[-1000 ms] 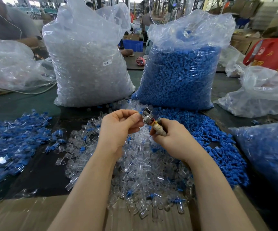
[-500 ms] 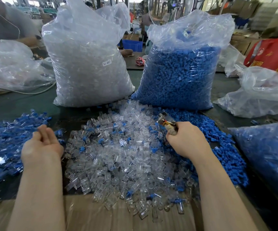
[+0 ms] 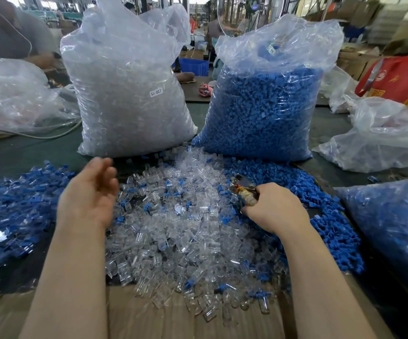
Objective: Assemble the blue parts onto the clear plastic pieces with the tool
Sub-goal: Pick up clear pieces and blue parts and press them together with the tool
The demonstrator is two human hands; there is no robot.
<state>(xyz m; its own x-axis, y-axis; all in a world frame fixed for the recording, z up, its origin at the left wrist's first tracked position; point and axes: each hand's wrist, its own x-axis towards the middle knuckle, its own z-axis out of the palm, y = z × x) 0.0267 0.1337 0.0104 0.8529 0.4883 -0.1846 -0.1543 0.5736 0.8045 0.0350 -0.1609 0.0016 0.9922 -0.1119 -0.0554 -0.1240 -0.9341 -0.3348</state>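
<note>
Left hand [image 3: 89, 194]: fingers loosely spread, empty.
Right hand [image 3: 275, 209]: gripping tool [image 3: 243, 189].
Clear pieces [image 3: 181, 223]: heaped centre; blue parts [image 3: 320, 216] right.
Risk: blurred left hand may scatter pile.

Left hand swings back toward the middle

The bare left hand [image 3: 88, 192], half a second ago over the heap of assembled blue-and-clear pieces [image 3: 10, 211], now hovers, fingers loose, beside the pile of clear plastic pieces [image 3: 178, 228].

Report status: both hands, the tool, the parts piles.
Left hand open, empty, over clear pieces. Right hand grips tool at loose blue parts. Nothing in the way.
</note>
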